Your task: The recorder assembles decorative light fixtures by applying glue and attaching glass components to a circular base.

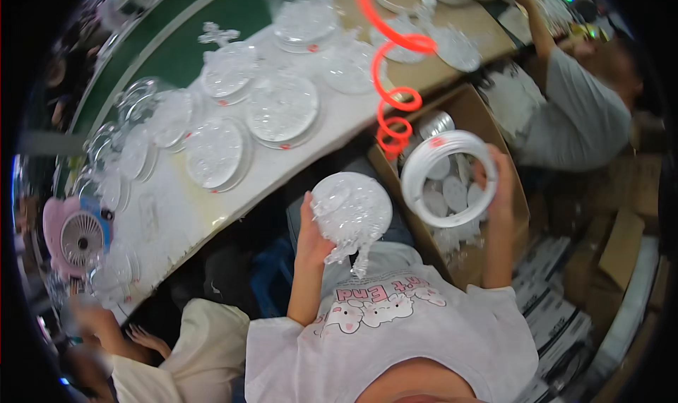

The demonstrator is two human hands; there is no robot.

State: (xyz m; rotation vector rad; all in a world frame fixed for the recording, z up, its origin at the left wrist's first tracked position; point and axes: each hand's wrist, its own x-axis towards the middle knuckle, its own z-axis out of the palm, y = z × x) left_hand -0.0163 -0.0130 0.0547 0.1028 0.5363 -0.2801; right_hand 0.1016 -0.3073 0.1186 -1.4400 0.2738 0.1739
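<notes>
My left hand grips a round, clear plastic piece by its left edge, in front of my chest. Loose clear, crinkled bits hang from the lower side of that piece. In my right hand is a thick white ring, held by its right side and tilted, with a small red mark on top. Through the ring's opening show round, pale pieces lying in the cardboard box below. The ring and the clear piece are apart from each other.
Several round clear-plastic items stand along the white table. A red coiled cord hangs over the box. At the far left is a pink fan. One person works at the right, another at the lower left.
</notes>
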